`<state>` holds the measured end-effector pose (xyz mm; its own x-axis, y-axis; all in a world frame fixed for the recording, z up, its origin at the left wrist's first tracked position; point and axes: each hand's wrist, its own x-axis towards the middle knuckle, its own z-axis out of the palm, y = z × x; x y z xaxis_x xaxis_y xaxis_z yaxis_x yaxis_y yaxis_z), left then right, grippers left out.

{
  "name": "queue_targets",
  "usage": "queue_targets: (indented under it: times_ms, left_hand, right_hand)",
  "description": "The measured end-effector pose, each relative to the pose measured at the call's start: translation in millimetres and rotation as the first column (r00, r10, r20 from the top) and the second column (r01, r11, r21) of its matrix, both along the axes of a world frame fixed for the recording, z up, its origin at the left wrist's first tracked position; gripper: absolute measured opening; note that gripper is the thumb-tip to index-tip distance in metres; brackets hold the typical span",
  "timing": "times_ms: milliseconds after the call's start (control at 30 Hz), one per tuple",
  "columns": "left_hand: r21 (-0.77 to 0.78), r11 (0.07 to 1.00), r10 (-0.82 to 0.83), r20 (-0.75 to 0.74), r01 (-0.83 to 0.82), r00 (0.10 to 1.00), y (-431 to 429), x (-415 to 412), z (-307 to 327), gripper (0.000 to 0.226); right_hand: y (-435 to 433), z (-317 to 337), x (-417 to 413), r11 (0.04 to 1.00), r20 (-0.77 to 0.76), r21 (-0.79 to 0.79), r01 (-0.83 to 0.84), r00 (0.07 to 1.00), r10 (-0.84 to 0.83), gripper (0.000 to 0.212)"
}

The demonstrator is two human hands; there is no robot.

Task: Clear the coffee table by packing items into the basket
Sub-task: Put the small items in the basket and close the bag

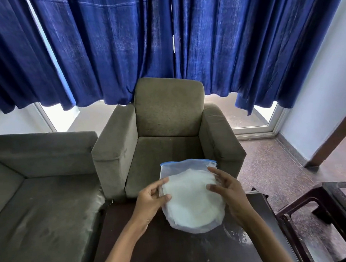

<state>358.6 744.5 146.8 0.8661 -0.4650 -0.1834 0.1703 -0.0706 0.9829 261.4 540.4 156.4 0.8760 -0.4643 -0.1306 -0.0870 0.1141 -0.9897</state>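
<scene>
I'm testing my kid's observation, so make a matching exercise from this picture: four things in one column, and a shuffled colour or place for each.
Things: 1 curtains; 2 armchair; 3 plastic bag; 4 stool.
Matches: A between left hand and right hand; B blue; C right of the table; D olive-grey.
Pairs: 1-B; 2-D; 3-A; 4-C.

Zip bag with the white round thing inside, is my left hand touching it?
Touching. The head view shows the left hand pinching the left edge of the zip bag between thumb and fingers.
</scene>
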Motion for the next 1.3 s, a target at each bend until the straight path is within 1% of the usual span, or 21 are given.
queue_targets:
  times_ms: [67,100,167,233,300,333,433,533,600,667,733,800,867,933,1033,1067,1133,1167,1233,1267,1300]
  left_hand:
    - [0.045,0.999,0.009,0.061,-0.012,0.998,3,4,-2,0.051]
    - [0.078,0.997,0.009,0.101,-0.017,0.995,4,5,-3,0.054]
    - [0.178,0.984,-0.001,0.17,-0.03,0.985,4,7,-5,0.056]
    - [0.318,0.946,-0.026,0.267,-0.063,0.963,3,6,-6,0.047]
    - [0.425,0.895,-0.046,0.385,-0.133,0.922,2,7,-6,0.029]
    - [0.451,0.879,-0.057,0.419,-0.153,0.906,1,8,-8,0.025]
    - [0.437,0.887,-0.063,0.438,-0.151,0.897,1,16,-21,0.028]
    - [0.305,0.951,-0.051,0.343,-0.059,0.938,1,24,-27,0.022]
    - [0.206,0.978,-0.07,0.219,0.024,0.973,0,22,-21,0.019]
    - [0.105,0.994,-0.047,0.141,0.032,0.989,-2,20,-14,0.019]
    - [0.027,1.0,-0.017,0.063,0.015,0.998,-5,17,-10,0.019]
    - [-0.025,0.999,-0.032,-0.009,0.032,0.999,-7,16,-10,0.041]
    - [-0.061,0.99,-0.126,-0.033,0.124,0.992,-8,16,-10,0.066]
    - [-0.069,0.98,-0.186,-0.027,0.184,0.982,-11,18,-11,0.083]
    - [-0.124,0.989,-0.086,-0.028,0.081,0.996,-12,25,-16,0.086]
    - [-0.146,0.989,-0.046,-0.047,0.039,0.998,-14,27,-19,0.086]
    - [-0.18,0.983,0.024,-0.077,-0.037,0.997,-16,27,-23,0.087]
    - [-0.188,0.98,0.048,-0.091,-0.064,0.995,-17,26,-26,0.088]
    - [-0.203,0.974,0.077,-0.116,-0.099,0.99,-20,22,-31,0.089]
    - [-0.209,0.972,0.083,-0.13,-0.109,0.988,-21,19,-33,0.089]
    - [-0.222,0.968,0.086,-0.143,-0.117,0.986,-23,14,-35,0.088]
  right_hand:
    - [-1,3,3,0.992,-0.016,-0.057,-0.11,0.994,0.109,0.066]
    - [0,5,4,0.981,-0.035,-0.133,-0.139,0.99,0.135,0.067]
    - [3,7,8,0.934,-0.106,-0.323,-0.151,0.987,0.123,0.062]
    - [4,6,12,0.863,-0.155,-0.485,-0.14,0.985,0.073,0.055]
    - [3,5,16,0.801,-0.182,-0.584,-0.13,0.983,0.027,0.045]
    - [2,4,17,0.783,-0.199,-0.607,-0.135,0.98,0.015,0.039]
    - [-2,4,19,0.76,-0.242,-0.634,-0.142,0.97,-0.021,0.026]
    - [-5,0,22,0.774,-0.249,-0.627,-0.09,0.964,-0.09,0.02]
    - [-6,3,24,0.858,-0.209,-0.514,-0.019,0.973,-0.103,0.025]
    - [-3,9,25,0.947,-0.124,-0.319,0.041,0.989,-0.084,0.02]
    - [2,10,27,0.972,-0.091,-0.229,0.048,0.993,-0.07,0.013]
    - [7,8,30,0.965,-0.077,-0.25,0.081,0.992,-0.103,0.006]
    - [9,5,33,0.945,-0.076,-0.295,0.144,0.982,-0.173,0.009]
    - [10,7,33,0.933,-0.07,-0.31,0.184,0.974,-0.215,0.016]
    - [8,13,26,0.927,-0.035,-0.289,0.237,0.966,-0.258,0.036]
    - [8,12,21,0.927,-0.03,-0.25,0.28,0.954,-0.297,0.044]
    - [10,9,10,0.924,-0.066,-0.063,0.378,0.922,-0.382,0.058]
    - [13,4,4,0.91,-0.109,0.077,0.406,0.911,-0.397,0.059]
    - [26,-4,-4,0.843,-0.184,0.396,0.365,0.93,-0.317,0.045]
    - [35,-6,-7,0.793,-0.209,0.52,0.317,0.947,-0.242,0.037]
    - [42,-9,-7,0.752,-0.213,0.601,0.269,0.961,-0.174,0.036]
